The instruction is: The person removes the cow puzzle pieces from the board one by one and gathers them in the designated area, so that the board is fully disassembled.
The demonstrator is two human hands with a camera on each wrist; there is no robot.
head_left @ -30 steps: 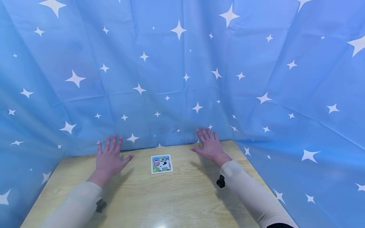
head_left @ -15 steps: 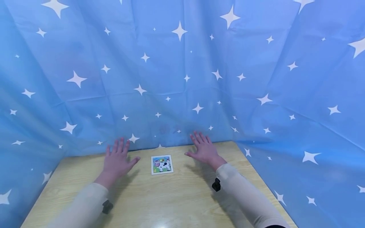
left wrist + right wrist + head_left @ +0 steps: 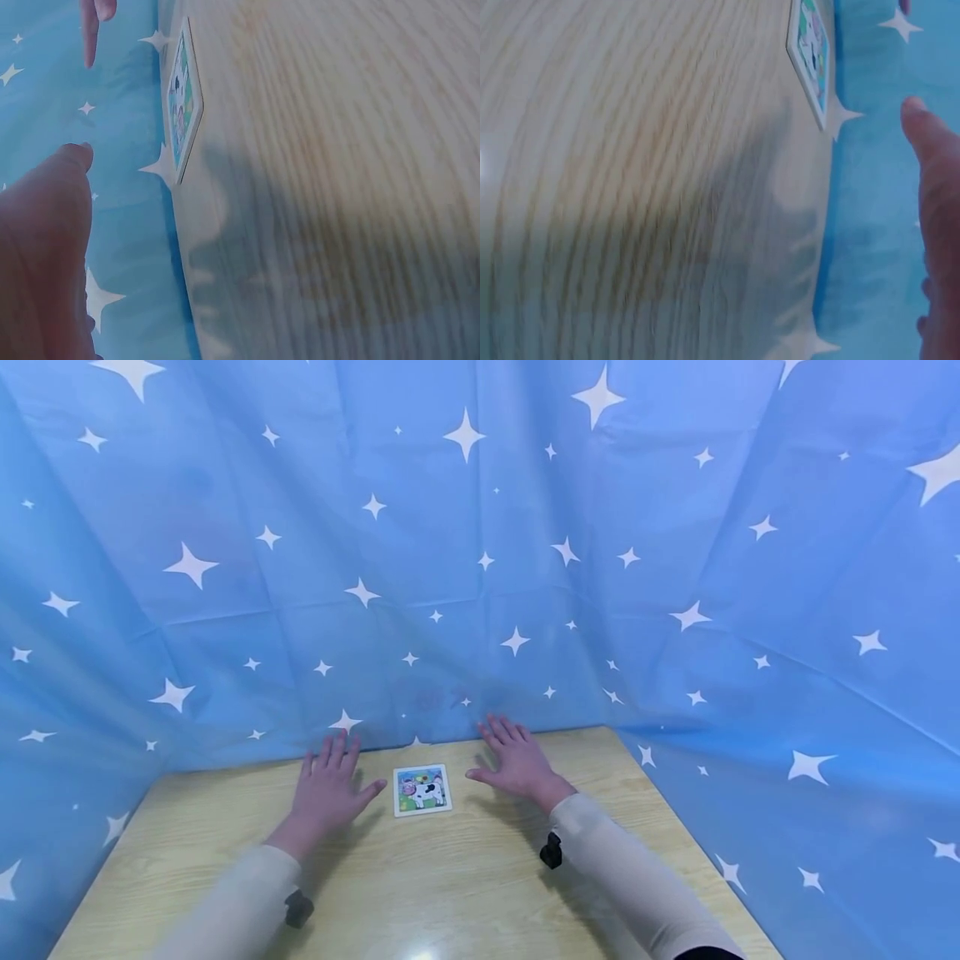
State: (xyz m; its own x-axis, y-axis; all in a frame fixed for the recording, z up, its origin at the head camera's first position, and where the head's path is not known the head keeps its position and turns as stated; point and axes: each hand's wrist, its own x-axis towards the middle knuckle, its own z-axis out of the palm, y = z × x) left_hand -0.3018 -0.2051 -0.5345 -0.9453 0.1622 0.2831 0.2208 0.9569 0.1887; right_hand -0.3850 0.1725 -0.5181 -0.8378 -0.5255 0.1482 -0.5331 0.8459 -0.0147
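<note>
Your left hand (image 3: 327,795): spread wide, empty; cow card (image 3: 423,790) at 3 o'clock.
Your right hand (image 3: 519,768): wide, empty; cow card near 9 o'clock.
Cow card: flat on the table (image 3: 435,881), untouched.
Approach: best lowered evenly, both sides together.

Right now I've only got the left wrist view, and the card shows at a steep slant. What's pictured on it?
Observer: The head view shows the card bears a black-and-white cow.
Operator: I only catch bits of fingers at the top. Where's the whole right hand?
Observer: In the head view it's right of the card, its thumb apart from the card's edge.
Operator: And the fingers of my left hand?
Observer: In the head view they're extended toward the blue starry curtain.
</note>
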